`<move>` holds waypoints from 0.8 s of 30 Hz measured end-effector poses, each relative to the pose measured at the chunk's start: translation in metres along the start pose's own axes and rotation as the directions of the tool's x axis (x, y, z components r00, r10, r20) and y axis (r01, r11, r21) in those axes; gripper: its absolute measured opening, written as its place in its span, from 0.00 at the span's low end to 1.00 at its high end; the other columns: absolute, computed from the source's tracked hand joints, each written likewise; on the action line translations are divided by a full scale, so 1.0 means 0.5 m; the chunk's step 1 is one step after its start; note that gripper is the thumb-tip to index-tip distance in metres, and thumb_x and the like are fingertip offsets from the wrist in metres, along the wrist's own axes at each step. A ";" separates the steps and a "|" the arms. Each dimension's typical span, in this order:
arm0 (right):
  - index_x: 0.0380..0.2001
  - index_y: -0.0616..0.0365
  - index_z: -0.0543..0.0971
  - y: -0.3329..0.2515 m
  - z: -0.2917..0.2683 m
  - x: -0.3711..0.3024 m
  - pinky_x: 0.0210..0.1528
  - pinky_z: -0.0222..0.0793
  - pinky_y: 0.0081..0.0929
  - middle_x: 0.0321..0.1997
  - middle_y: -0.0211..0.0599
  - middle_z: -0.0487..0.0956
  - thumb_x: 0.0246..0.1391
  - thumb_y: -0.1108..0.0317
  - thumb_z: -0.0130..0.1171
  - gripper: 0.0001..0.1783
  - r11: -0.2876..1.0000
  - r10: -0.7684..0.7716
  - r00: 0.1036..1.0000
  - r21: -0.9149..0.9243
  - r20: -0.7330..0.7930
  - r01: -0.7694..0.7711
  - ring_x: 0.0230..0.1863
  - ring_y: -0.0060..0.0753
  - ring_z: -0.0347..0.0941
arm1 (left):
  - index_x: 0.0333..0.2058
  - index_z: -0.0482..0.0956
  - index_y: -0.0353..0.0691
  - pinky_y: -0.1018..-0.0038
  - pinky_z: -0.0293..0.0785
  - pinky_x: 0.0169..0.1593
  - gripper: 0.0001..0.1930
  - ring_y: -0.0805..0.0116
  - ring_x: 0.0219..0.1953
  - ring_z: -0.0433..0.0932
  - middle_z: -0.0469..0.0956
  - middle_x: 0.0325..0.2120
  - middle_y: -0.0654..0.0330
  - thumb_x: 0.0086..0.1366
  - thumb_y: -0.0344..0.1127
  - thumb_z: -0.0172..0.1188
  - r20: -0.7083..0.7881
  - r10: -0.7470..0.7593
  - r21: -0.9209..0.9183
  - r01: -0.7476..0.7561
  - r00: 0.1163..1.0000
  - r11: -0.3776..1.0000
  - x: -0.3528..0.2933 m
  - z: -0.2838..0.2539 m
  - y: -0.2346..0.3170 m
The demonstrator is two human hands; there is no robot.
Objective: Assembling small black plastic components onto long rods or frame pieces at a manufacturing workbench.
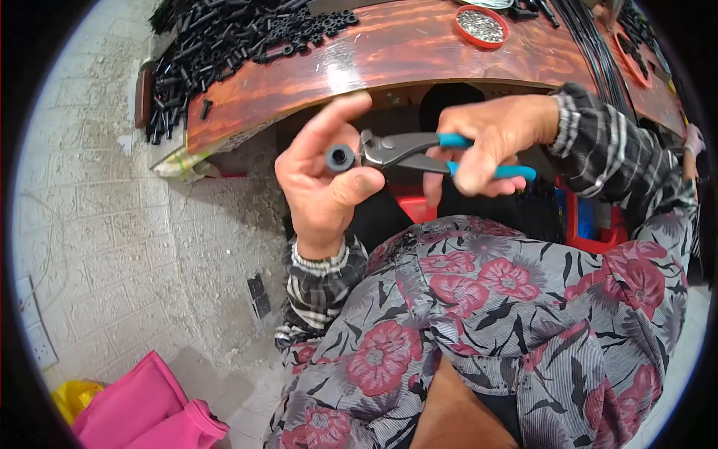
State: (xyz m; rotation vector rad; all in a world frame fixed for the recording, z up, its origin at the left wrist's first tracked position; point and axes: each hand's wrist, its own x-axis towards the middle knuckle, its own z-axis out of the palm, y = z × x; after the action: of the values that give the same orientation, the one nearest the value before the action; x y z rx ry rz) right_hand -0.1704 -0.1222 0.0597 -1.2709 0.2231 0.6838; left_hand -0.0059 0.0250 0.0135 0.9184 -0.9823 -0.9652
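Note:
My left hand [320, 196] is in front of the table, gripping a small round black and grey tubular part [340, 156] between thumb and fingers, its hollow end facing up. One of its fingers stretches out beyond the part. Wrapped round the blue handles of a pair of pliers [396, 152] is my right hand [493, 135]. The dark metal jaws point left and meet the side of the part by my left thumb; whether they bite on anything cannot be made out.
A reddish wooden table [396, 56] spans the far side, with a heap of black tubular parts [217, 45] at its left. A red dish of small metal pieces [482, 28] and black cables [598, 52] lie farther right. Pink cloth [142, 408] is at the lower left.

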 end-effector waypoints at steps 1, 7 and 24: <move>0.36 0.71 0.70 0.001 -0.001 0.003 0.10 0.58 0.14 0.11 0.30 0.68 0.40 0.57 0.60 0.27 0.991 0.004 0.999 -0.132 0.047 0.003 0.10 0.18 0.65 | 0.42 0.72 0.29 0.89 0.53 0.25 0.25 0.86 0.23 0.60 0.67 0.22 0.71 0.43 0.32 0.68 0.008 -0.024 -0.031 0.024 1.000 0.999 0.000 0.002 0.001; 0.37 0.64 0.68 -0.004 0.040 -0.028 0.32 0.61 0.34 0.26 0.46 0.69 0.39 0.68 0.54 0.19 -0.024 -0.868 0.461 -0.910 -0.187 -0.414 0.30 0.51 0.66 | 0.41 0.73 0.29 0.88 0.53 0.25 0.22 0.86 0.23 0.60 0.66 0.22 0.72 0.47 0.32 0.66 -0.115 -0.044 -0.087 0.034 0.992 0.996 0.010 0.001 -0.006; 0.29 0.61 0.67 0.000 0.000 -0.013 0.26 0.60 0.35 0.18 0.41 0.67 0.40 0.70 0.57 0.12 0.711 -0.313 0.890 -0.703 -0.333 -0.013 0.24 0.46 0.66 | 0.31 0.74 0.28 0.85 0.58 0.17 0.40 0.82 0.13 0.60 0.66 0.14 0.66 0.55 0.68 0.38 -0.112 -0.067 -0.174 0.047 0.992 0.984 0.029 0.014 -0.024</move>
State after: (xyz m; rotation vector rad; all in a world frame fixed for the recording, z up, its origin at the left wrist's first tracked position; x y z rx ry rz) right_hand -0.1757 -0.1246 0.0630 -2.1553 0.2243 0.3171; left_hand -0.0116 0.0065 0.0077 0.8518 -0.7650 -1.0158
